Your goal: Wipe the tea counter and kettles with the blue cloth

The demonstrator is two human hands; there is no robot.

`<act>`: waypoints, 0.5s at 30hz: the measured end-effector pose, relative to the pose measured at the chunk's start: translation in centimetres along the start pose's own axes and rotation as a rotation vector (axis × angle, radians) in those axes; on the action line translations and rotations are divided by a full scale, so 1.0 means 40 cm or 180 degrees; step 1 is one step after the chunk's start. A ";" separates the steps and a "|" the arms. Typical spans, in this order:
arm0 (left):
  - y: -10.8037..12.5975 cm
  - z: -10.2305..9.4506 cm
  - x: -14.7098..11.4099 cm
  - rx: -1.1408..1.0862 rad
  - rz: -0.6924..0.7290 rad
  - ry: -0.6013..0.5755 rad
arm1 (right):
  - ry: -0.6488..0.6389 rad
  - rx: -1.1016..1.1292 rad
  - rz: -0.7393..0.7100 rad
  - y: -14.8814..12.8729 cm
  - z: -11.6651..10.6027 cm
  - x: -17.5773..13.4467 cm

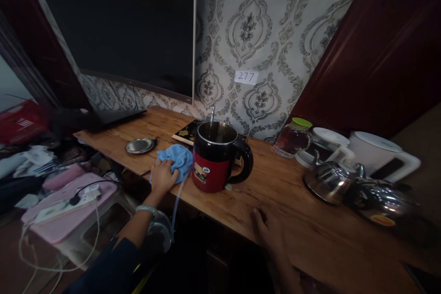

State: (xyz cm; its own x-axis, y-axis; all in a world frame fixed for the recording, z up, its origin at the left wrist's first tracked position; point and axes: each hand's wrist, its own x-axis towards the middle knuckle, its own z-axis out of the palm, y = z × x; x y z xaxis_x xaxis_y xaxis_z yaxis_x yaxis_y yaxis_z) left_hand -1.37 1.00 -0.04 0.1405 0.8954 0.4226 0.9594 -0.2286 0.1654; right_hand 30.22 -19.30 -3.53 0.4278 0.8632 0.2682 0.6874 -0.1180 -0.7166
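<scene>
My left hand (163, 175) presses on a crumpled blue cloth (177, 156) at the front edge of the wooden table (272, 188), fingers curled over it. Just right of the cloth stands a red and black electric kettle (211, 172), upright, lidless, its black handle to the right. A shiny metal stem (212, 112) shows above its rim. A clear tube (175, 213) hangs over the table edge near the cloth. My right hand (270, 229), dim in shadow and holding nothing visible, is at the front edge, thumb and finger apart. Left of the cloth lies a round metal lid (140, 145).
Behind the kettle is a black panel with gold flowers (188, 133). To the right stand a green-lidded glass jug (292, 138), white-lidded jugs (375, 151) and steel kettles (329, 179). A pink stool (65, 216) with a power strip (69, 204) stands below left. A screen (131, 23) hangs above.
</scene>
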 end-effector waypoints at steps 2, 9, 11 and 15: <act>0.000 -0.001 0.000 -0.0010 0.0003 0.0015 | -0.0002 0.0029 -0.0008 0.001 0.001 0.000; 0.004 -0.008 -0.002 0.0020 -0.0003 -0.0027 | -0.0033 0.0088 -0.0001 0.002 0.001 0.001; 0.005 -0.008 -0.003 0.0037 -0.0006 -0.0023 | 0.0026 0.0073 -0.0008 0.001 0.002 0.000; 0.003 -0.007 -0.002 0.0030 -0.0005 -0.0025 | 0.0024 0.0063 -0.0009 -0.001 0.001 -0.001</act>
State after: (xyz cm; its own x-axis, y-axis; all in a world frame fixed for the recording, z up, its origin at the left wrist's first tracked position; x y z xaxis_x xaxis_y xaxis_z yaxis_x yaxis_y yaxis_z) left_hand -1.32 0.80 0.21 0.1410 0.8987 0.4152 0.9618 -0.2237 0.1576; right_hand 30.14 -19.30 -3.52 0.4304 0.8597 0.2750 0.6769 -0.1059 -0.7284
